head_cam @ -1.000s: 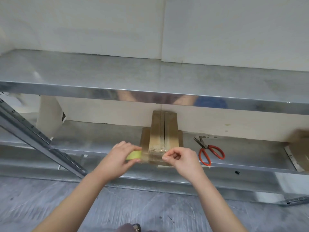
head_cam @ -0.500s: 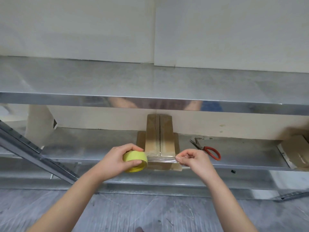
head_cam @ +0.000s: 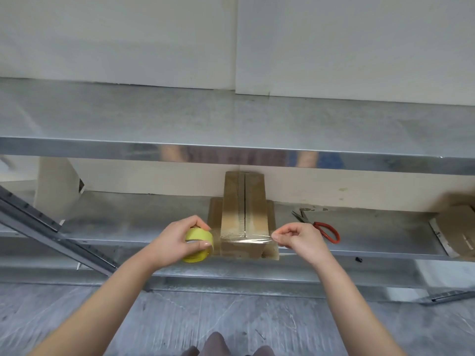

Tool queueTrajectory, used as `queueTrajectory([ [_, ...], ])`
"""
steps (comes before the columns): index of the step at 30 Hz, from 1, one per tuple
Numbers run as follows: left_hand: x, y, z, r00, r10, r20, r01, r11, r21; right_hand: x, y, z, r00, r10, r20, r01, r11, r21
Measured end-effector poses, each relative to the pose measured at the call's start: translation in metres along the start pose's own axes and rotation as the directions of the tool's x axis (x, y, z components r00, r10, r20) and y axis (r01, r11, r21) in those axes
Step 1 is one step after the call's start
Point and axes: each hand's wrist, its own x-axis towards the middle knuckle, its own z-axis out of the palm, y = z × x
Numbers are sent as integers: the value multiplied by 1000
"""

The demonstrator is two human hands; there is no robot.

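Where the cardboard box stands: on the lower shelf, close to its front edge and under the upper shelf; its top flaps meet in a seam running away from the camera, and further flaps stick out low on both sides.
Left hand: curled round a yellow tape roll, thumb across the near face and fingers over the top; it holds the roll just left of the box's front corner.
Right hand: thumb and forefinger pinch the free end of the tape strip, the other fingers curled in; it sits just right of the box's front corner.
Tape strip: clear, drawn taut from roll to right hand, crossing the seam at the front top edge of the box; whether it already sticks to the cardboard cannot be told.
Scissors: red-handled, flat on the lower shelf, just beyond the right hand and apart from the box.
Flattened cardboard: at the far right end of the lower shelf, cut off by the frame edge.
Metal rail: perforated, slanting down from the left edge towards the shelf front.
Floor: grey and veined, below the shelf.
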Motion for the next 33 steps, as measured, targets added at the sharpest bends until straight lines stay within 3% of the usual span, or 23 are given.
queueTrajectory([
  [8,15,-22,16,995,-96,32,91,988,126,17,21,16,999,51,7,-51,998,29],
  [13,22,-20,18,998,-28,50,23,994,107,23,33,25,994,98,48,-108,952,287],
  [18,28,-23,18,994,15,105,-46,955,293,27,39,42,983,144,110,-179,863,473],
  [21,31,-27,16,995,26,97,-54,954,294,26,38,57,986,164,38,-158,827,540],
  [23,33,-27,15,994,34,99,-63,951,302,20,40,64,983,146,-115,-85,903,421],
  [25,34,-27,16,995,37,94,-64,951,302,9,45,68,972,15,-236,25,986,166],
  [29,34,-30,18,996,30,88,-54,961,273,-12,55,77,937,-282,-207,258,956,-138],
  [33,33,-25,18,996,28,88,-51,959,277,-5,42,76,901,-412,-138,353,879,-321],
])
